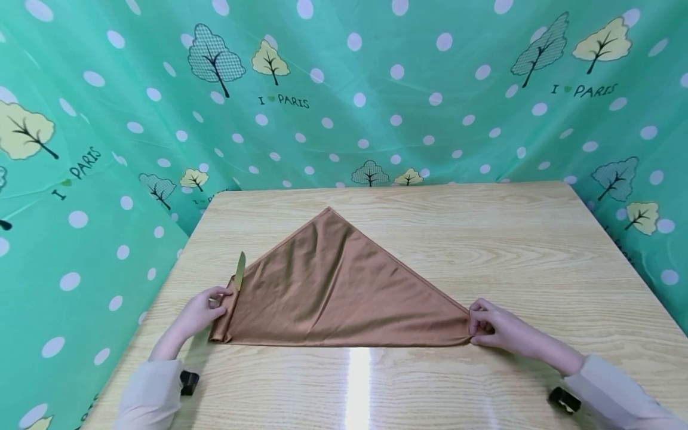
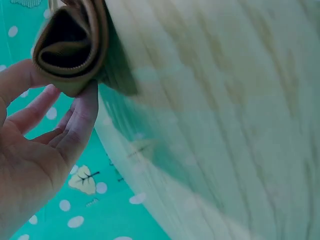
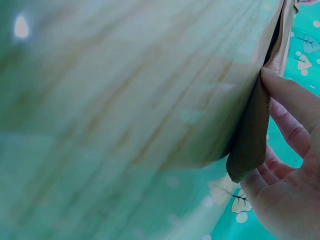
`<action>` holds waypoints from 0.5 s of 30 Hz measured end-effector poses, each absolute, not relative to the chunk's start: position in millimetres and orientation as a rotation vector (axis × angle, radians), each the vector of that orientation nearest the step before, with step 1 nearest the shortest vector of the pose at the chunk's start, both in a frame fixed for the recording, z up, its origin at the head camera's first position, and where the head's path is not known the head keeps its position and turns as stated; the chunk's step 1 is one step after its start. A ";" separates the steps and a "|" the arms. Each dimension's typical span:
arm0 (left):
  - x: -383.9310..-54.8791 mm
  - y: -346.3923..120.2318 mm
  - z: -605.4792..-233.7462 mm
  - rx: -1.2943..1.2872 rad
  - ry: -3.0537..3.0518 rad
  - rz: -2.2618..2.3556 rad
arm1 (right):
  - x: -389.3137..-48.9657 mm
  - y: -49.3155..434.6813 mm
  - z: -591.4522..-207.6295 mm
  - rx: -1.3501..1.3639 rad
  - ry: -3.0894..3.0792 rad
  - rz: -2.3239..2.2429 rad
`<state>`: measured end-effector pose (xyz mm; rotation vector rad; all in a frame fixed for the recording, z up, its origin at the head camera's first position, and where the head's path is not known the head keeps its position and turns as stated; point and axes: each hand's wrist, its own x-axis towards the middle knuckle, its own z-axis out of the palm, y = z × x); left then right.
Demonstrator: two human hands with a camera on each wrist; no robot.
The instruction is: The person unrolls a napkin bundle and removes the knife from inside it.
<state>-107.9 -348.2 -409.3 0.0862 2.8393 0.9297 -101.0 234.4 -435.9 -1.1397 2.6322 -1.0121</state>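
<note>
Cloth [image 1: 344, 286]: it is lying folded in a brown triangle on the table [image 1: 484, 239], its peak pointing away from the person, its long edge running nearest them; a few creases are crossing the middle.
Roll [image 1: 226, 313]: the cloth's left end is coiling into a small tube, and the left wrist view is showing its layers wrapping round a dark hollow.
Knife [image 1: 240, 272]: its blade is poking out past the far end of the roll; the rest is hiding from me, so it is probably sitting inside, the wrap holding it in place.
Left hand [image 1: 196, 312]: thumb and fingers are closing lightly about the roll, seemingly to stop it uncoiling.
Right hand [image 1: 500, 327]: thumb and fingertips are pinching the cloth's right corner with no gap to spare, apparently so the long edge is lying straight and the far end isn't sliding.
Arms: they are reaching wide apart, since the cloth is spanning the space between; pale sleeves [image 1: 150, 388] are covering them.
Curtain [image 1: 344, 89]: green and dotted, it is hanging behind the table.
</note>
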 end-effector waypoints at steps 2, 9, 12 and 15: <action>-107.4 -351.3 -409.4 0.071 2.837 0.936 | -100.9 234.4 -436.1 -1.139 2.630 -1.015; -105.8 -358.0 -410.2 0.040 2.802 0.952 | -100.3 233.8 -435.2 -1.131 2.618 -1.026; -105.7 -359.1 -410.8 0.032 2.807 0.941 | -100.5 233.9 -435.0 -1.125 2.615 -1.029; -104.9 -357.6 -408.4 0.029 2.840 0.924 | -100.9 234.1 -435.2 -1.117 2.614 -1.026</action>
